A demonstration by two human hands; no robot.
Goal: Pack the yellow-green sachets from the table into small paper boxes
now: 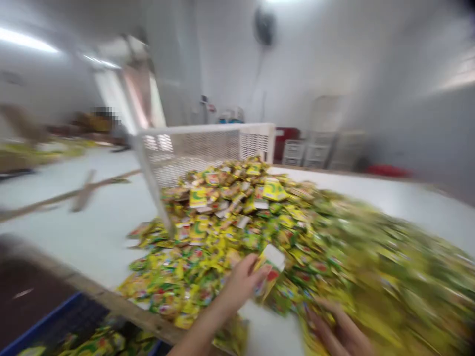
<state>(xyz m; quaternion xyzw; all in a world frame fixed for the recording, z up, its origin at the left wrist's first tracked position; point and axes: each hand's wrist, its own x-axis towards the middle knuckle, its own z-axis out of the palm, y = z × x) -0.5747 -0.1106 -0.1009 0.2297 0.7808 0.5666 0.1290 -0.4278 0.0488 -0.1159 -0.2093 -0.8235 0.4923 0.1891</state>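
Near the middle of the pile, my left hand (pixel 243 277) grips a small printed carton (pixel 270 273) between thumb and fingers. The carton is yellow and green with a red patch, and its end toward the far side is white. Lower right, my right hand (pixel 339 329) lies against the heap of small yellow-green packets (pixel 208 257). Motion blur smears its fingers, so I cannot make out whether they hold a packet. Between my hands a strip of white tabletop (pixel 272 329) shows.
A white perforated crate (pixel 208 129) lies tipped on the table, with cartons and packets spilling from its mouth. Below the table's edge, a blue crate (pixel 48 319) contains more packets. Stacked white crates (pixel 315 151) stand behind. A blurred person (pixel 106 121) is at the far left.
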